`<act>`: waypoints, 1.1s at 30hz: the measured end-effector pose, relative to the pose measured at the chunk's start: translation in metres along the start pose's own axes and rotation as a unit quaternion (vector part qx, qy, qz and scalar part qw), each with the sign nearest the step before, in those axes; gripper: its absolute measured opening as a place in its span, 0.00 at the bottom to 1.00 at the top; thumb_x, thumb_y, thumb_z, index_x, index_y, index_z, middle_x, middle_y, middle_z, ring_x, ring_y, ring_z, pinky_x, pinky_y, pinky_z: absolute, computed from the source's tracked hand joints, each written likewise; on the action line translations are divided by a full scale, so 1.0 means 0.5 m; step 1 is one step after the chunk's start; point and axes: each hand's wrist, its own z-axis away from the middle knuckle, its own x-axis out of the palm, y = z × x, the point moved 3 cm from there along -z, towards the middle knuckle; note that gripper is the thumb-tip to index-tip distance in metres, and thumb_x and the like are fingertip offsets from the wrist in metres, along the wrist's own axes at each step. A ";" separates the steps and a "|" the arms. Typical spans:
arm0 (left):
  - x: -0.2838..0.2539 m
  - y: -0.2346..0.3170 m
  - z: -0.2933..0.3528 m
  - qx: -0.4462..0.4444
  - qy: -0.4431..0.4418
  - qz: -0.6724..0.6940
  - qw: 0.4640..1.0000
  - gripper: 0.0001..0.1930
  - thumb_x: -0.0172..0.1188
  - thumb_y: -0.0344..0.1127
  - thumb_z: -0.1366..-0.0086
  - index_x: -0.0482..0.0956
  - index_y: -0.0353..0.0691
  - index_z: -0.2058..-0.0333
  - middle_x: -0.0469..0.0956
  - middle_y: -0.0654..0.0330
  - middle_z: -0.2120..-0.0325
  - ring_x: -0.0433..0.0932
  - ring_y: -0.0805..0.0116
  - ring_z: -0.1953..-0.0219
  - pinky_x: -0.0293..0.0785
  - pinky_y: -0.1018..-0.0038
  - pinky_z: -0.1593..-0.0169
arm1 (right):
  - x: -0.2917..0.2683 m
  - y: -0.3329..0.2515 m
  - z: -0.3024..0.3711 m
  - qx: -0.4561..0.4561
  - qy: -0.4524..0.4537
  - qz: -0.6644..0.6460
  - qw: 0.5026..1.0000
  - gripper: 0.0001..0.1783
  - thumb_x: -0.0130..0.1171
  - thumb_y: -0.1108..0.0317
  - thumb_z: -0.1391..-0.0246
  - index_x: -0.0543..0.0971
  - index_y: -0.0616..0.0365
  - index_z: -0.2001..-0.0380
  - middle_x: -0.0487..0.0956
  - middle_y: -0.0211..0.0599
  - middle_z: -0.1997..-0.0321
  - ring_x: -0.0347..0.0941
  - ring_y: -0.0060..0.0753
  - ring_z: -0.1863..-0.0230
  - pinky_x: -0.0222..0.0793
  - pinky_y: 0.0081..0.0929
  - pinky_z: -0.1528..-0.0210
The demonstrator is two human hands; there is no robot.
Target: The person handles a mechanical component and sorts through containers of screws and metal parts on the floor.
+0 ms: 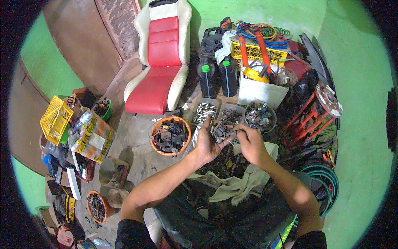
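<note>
My left hand (207,143) is cupped palm up and holds a heap of small metal bolts and nuts (220,130). My right hand (250,142) is beside it, its fingertips pinching at the heap's right edge. Both hands hover over a pile of mixed metal hardware (222,162) lying on a pale cloth (244,182) in front of my lap. Just beyond the hands stand two clear plastic tubs of fasteners (205,112) (232,115) and a round clear container of metal parts (260,116).
An orange bowl of dark parts (170,135) sits left of my hands. A red and white car seat (159,62) lies behind, with two dark jugs (215,76), a white bucket (261,91), a yellow crate (257,52) and a red metal stand (313,116). Boxes and a yellow basket (56,119) crowd the left.
</note>
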 end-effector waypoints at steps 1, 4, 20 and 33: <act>-0.005 0.002 -0.001 -0.002 0.004 -0.001 1.000 0.24 0.36 0.57 0.32 0.70 0.42 0.57 0.77 0.55 0.61 0.77 0.62 0.58 0.76 0.63 0.54 | 0.001 0.016 -0.004 0.024 -0.007 -0.036 0.999 0.12 0.46 0.69 0.47 0.75 0.64 0.65 0.77 0.47 0.72 0.74 0.44 0.71 0.70 0.36 0.65; 0.004 0.007 0.002 -0.005 0.006 0.005 1.000 0.26 0.36 0.57 0.32 0.70 0.40 0.56 0.76 0.54 0.62 0.76 0.61 0.59 0.75 0.62 0.52 | -0.003 0.043 -0.012 0.101 -0.049 -0.262 0.958 0.13 0.42 0.67 0.44 0.75 0.61 0.65 0.76 0.37 0.73 0.68 0.31 0.76 0.67 0.29 0.72; 0.031 0.009 0.031 0.002 -0.076 -0.007 0.997 0.23 0.36 0.53 0.32 0.68 0.43 0.50 0.76 0.60 0.58 0.73 0.65 0.57 0.69 0.66 0.55 | 0.016 -0.020 0.010 -0.112 -0.052 0.155 0.980 0.13 0.60 0.65 0.51 0.72 0.58 0.65 0.77 0.47 0.69 0.75 0.55 0.64 0.70 0.45 0.63; -0.003 -0.001 0.002 -0.061 -0.027 -0.006 0.998 0.23 0.36 0.53 0.32 0.73 0.43 0.56 0.77 0.59 0.64 0.75 0.65 0.63 0.72 0.67 0.59 | 0.023 -0.001 0.007 -0.068 -0.098 0.098 0.988 0.09 0.53 0.67 0.48 0.73 0.62 0.67 0.78 0.51 0.69 0.76 0.53 0.65 0.70 0.43 0.64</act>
